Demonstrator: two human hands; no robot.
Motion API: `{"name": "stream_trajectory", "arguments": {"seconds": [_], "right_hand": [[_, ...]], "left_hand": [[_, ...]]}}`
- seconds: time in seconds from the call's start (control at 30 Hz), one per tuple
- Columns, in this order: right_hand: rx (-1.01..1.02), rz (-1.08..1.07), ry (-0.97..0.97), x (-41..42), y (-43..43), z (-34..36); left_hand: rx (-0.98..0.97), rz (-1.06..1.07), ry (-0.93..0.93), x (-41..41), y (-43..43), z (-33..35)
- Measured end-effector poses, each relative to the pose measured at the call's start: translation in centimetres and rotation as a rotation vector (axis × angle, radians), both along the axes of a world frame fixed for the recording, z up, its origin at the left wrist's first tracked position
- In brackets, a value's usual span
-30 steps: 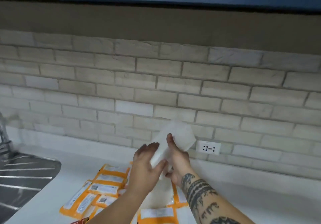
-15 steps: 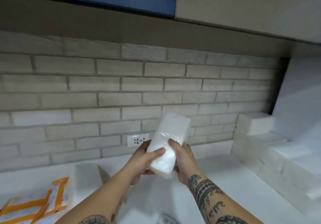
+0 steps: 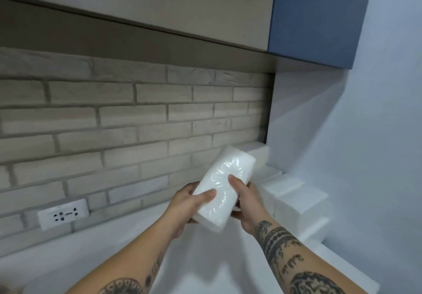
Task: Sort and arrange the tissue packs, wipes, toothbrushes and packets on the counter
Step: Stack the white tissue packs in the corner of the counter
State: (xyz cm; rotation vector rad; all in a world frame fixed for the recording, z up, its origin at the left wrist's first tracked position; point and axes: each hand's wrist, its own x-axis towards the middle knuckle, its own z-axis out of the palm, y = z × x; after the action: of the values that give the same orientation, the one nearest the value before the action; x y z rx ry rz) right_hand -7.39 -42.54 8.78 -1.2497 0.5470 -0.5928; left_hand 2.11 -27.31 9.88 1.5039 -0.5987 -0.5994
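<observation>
Where the counter point(image 3: 109, 257) meets the brick wall, a socket point(image 3: 63, 213) lies well left of the grip. Left hand point(image 3: 183, 204): thumb laid across the pack's top face, fingers curled beneath its near-left edge. Tissue pack point(image 3: 222, 179): held above the counter between both hands, tilted, far end up and right. Right hand point(image 3: 249, 204): thumb pressed into the wrapper, fingers curled underneath. Stacked packs point(image 3: 294, 191) sit just right of the grip, against the side wall.
</observation>
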Motion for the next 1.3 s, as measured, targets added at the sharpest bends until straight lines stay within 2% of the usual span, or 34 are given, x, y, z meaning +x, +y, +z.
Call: {"name": "stream_trajectory", "arguments": {"seconds": [0.2, 0.37, 0.6, 0.8, 0.9, 0.97, 1.03, 1.1, 1.2, 1.3], "right_hand": [[0.132, -0.197, -0.065, -0.6, -10.4, 1.7], [0.172, -0.254, -0.041, -0.2, -17.2, 1.2], [0.277, -0.269, -0.002, 1.6, -23.1, -1.0], [0.301, -0.167, 0.016, 3.6, -26.8, -3.0], [0.167, -0.117, 0.084, 4.6, -28.0, -3.1], [0.028, -0.184, 0.179, 5.8, -28.5, -3.4], [-0.213, -0.303, 0.300, 6.8, -28.8, -3.8], [-0.451, -0.344, 0.338, 7.3, -28.7, -4.1], [-0.726, -0.307, 0.357, 7.6, -29.3, -5.0], [-0.863, -0.246, 0.400, 8.1, -30.9, -6.0]], "left_hand": [[-0.135, 0.168, 0.102, -0.5, -12.6, 0.5], [-0.100, 0.185, 0.123, -1.1, -20.1, 0.2], [0.043, 0.139, 0.137, -0.5, -25.4, -1.1], [0.005, 0.205, 0.182, 0.6, -29.7, -3.0], [0.007, 0.267, 0.208, 1.6, -31.7, -3.5], [0.043, 0.281, 0.195, 2.7, -33.1, -3.8], [0.062, 0.285, 0.164, 3.6, -34.4, -4.2], [0.056, 0.291, 0.126, 4.2, -35.3, -4.5], [0.055, 0.306, 0.047, 4.7, -36.1, -5.0], [0.055, 0.288, -0.002, 5.2, -36.4, -5.9]]}}
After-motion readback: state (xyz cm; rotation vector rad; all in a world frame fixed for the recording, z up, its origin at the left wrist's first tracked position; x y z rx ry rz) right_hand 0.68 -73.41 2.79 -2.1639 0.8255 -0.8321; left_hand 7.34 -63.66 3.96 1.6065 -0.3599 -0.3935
